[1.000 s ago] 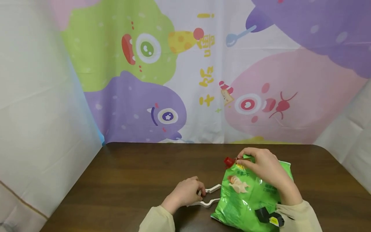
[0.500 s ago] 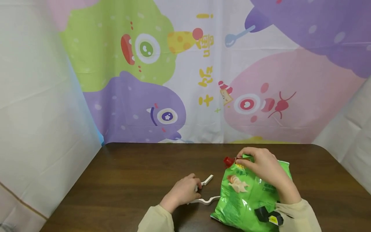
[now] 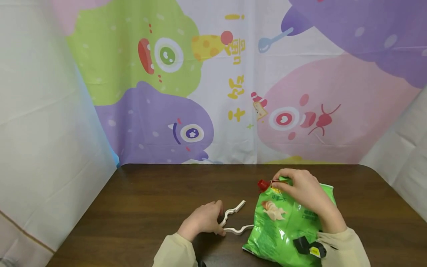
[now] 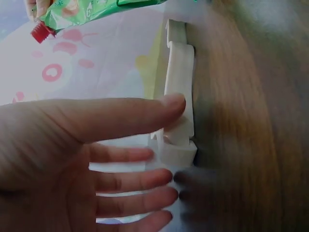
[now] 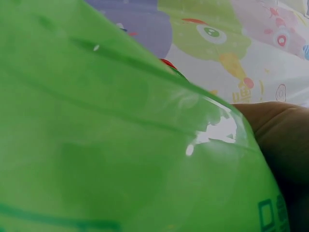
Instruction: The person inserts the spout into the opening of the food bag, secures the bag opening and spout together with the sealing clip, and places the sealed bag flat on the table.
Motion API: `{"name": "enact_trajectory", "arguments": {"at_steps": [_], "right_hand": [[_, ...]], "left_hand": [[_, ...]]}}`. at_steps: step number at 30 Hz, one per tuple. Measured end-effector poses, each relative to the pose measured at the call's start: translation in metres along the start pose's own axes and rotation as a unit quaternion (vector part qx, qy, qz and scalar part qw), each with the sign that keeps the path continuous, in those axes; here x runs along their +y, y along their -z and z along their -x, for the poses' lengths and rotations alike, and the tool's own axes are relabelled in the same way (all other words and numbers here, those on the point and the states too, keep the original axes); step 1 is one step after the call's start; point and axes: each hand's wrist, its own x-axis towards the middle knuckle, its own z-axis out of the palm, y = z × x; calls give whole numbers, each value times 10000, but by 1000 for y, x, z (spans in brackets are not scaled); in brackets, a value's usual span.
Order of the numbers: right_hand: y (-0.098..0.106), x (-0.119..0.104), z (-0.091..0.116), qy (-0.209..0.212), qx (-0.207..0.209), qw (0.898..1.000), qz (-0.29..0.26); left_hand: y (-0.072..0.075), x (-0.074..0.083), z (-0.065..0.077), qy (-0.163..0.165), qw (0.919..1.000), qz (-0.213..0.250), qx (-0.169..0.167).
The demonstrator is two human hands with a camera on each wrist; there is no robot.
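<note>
A green snack bag with a red threaded spout at its top left corner stands tilted on the table. My right hand pinches the bag's top edge near that spout; its fingertips are partly hidden. To the left, a white wavy strip, like an opened bag clip, lies spread in a V, one arm reaching the bag. My left hand is by the V's joined end. In the left wrist view its fingers are straight and the thumb crosses in front of the strip; contact is unclear.
The dark wooden table ends at a cartoon-printed curtain at the back. White cloth walls close off the sides. A black wrist mount sits in front of the bag's lower right.
My left hand let go of the strip's far arm and drew back left, its fingers straightening. Earlier, that arm swung away from the bag, widening the V. The right hand and bag stayed put.
</note>
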Motion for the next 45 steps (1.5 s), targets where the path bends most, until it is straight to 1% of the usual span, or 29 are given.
{"name": "enact_trajectory", "arguments": {"at_steps": [3,5,8,10,13,17,20,21,23,27,28,32,34,38,41,45], "right_hand": [[0,1,0,10,5,10000,-10],[0,1,0,12,2,10000,-27],[-1,1,0,2,-26,10000,-62],[0,1,0,-22,-51,10000,-82],[0,2,0,-54,-84,9999,-93],[-1,2,0,-45,-69,9999,-89],[-1,2,0,-18,-59,9999,-85],[-1,2,0,-14,-61,9999,-89],[-1,2,0,-16,-65,9999,-90],[-1,3,0,-24,-53,9999,-93],[-1,3,0,-27,-54,9999,-92],[-1,3,0,-28,-57,9999,-85],[-1,3,0,-27,-60,9999,-80],[-2,2,0,-19,-60,10000,-72],[-3,2,-1,-9,-68,9999,-78],[-3,2,-1,11,-86,9999,-125]], "left_hand": [[1,2,0,-262,9996,96,49],[0,3,0,-512,9985,-55,170],[-3,4,-2,-741,9960,-305,401],[-6,3,-3,-759,9945,-416,583],[-9,3,-4,-703,9941,-351,743],[-9,2,-5,-717,9927,-205,952],[-10,-1,-6,-806,9902,-124,1137],[-15,-8,-10,-949,9873,-129,1270],[-15,-10,-11,-992,9859,-74,1346],[-11,-13,-12,-936,9857,190,1387],[-4,-7,-7,-761,9882,305,1296],[2,-8,-6,-590,9869,612,1371],[4,-10,-7,-577,9843,737,1497],[4,-13,-10,-730,9765,1002,1761],[3,-13,-12,-802,9714,1265,1843],[2,-6,-14,-808,9659,1575,1891]]}}
